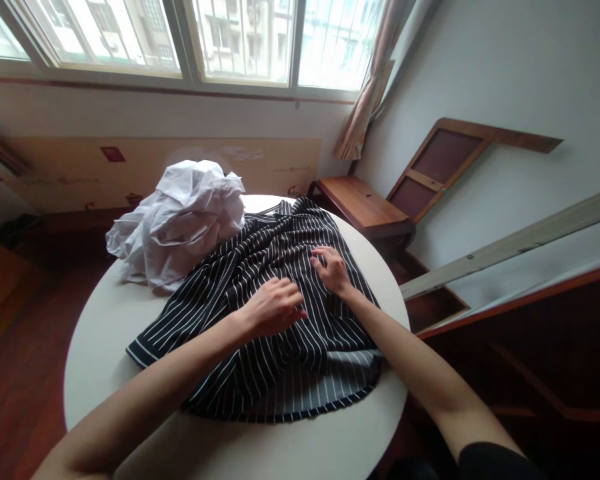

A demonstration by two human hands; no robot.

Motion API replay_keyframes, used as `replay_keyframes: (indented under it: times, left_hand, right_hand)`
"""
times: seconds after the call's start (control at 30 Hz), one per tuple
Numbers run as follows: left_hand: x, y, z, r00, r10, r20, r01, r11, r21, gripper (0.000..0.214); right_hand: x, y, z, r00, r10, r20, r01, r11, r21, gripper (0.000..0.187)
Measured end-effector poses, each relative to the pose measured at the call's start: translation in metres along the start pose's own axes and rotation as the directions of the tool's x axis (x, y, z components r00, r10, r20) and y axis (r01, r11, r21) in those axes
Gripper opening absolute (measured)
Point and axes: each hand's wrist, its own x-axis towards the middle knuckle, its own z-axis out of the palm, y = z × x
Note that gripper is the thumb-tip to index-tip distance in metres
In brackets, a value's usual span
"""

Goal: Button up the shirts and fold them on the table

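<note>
A black garment with thin white stripes (pixel 260 320) lies crumpled across a round white table (pixel 110 347). My left hand (pixel 273 308) rests on the middle of the garment, fingers curled down and pinching at the cloth. My right hand (pixel 333 270) sits a little farther back and to the right, its fingers bent and pressing into the striped fabric. Both forearms reach in from the near edge of the table.
A crumpled white garment (pixel 180 220) is heaped at the table's back left, touching the striped one. Behind the table stand a wooden bench (pixel 363 203) and a leaning wooden frame (pixel 445 160) against the right wall. Windows run along the far wall.
</note>
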Motion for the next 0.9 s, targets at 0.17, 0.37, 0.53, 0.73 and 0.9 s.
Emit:
replay_keyframes:
  times: [0.17,0.37,0.53,0.73,0.9]
  left_hand:
    - [-0.052,0.034,0.015,0.994,0.089,0.056,-0.083,0.993,-0.086,0.034]
    - [-0.08,0.003,0.008,0.968,-0.25,0.014,0.221,0.824,-0.522,0.014]
    - [-0.095,-0.018,-0.026,0.903,-0.406,0.139,0.337,0.47,-0.816,0.025]
    - [-0.083,0.004,-0.046,0.954,-0.122,0.272,0.287,0.621,-0.729,0.037]
    - [-0.074,0.03,-0.044,0.976,-0.083,0.199,0.169,0.869,-0.464,0.034]
  right_hand:
    - [-0.083,-0.021,-0.031,0.858,-0.379,0.346,0.34,0.925,0.17,0.041]
    - [-0.146,-0.031,-0.047,0.876,-0.231,0.424,0.269,0.962,-0.033,0.035]
    - [-0.149,-0.031,-0.05,0.931,-0.052,0.36,0.035,0.998,0.054,0.018]
    - [-0.13,-0.046,-0.077,0.914,0.08,0.398,-0.187,0.953,0.239,0.018]
    - [-0.128,-0.048,-0.071,0.945,0.003,0.326,-0.028,0.997,0.072,0.017]
